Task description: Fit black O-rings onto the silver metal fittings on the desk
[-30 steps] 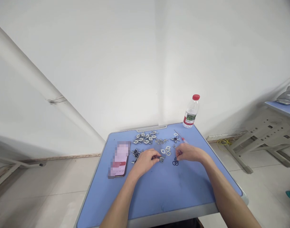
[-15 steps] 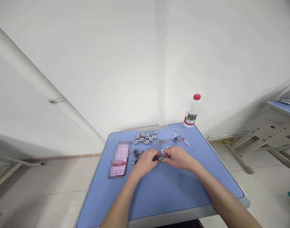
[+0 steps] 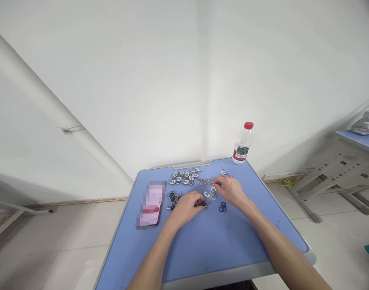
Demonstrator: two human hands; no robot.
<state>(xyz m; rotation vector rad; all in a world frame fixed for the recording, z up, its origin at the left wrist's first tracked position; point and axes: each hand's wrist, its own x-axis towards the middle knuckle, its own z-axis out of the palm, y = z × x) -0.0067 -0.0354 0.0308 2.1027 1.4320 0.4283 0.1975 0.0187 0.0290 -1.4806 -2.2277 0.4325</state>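
My left hand (image 3: pixel 189 207) is low over the table, fingers closed on a small metal fitting with a black round face (image 3: pixel 203 204). Farther right, my right hand (image 3: pixel 231 189) has its fingertips pinched together at the end of a row of small metal pieces (image 3: pixel 205 181); what they grip is too small to make out. Flat metal plates (image 3: pixel 207 194) lie between my hands. Several black rings (image 3: pixel 222 208) rest below my right hand. More black-faced metal fittings (image 3: pixel 173 199) sit left of my left hand, partly hidden by it.
Behind them is a pile of metal fittings with plates (image 3: pixel 184 177). A phone (image 3: pixel 154 205) lies at the left of the blue table (image 3: pixel 220 249). A red-capped bottle (image 3: pixel 243 146) stands at the back right corner, near a loose plate (image 3: pixel 223 172) and a thin tool (image 3: pixel 226 170).
My right hand has moved away from my left, up and to the right, to the small metal pieces. This uncovers the black rings and plates. My left hand stays with the fitting.
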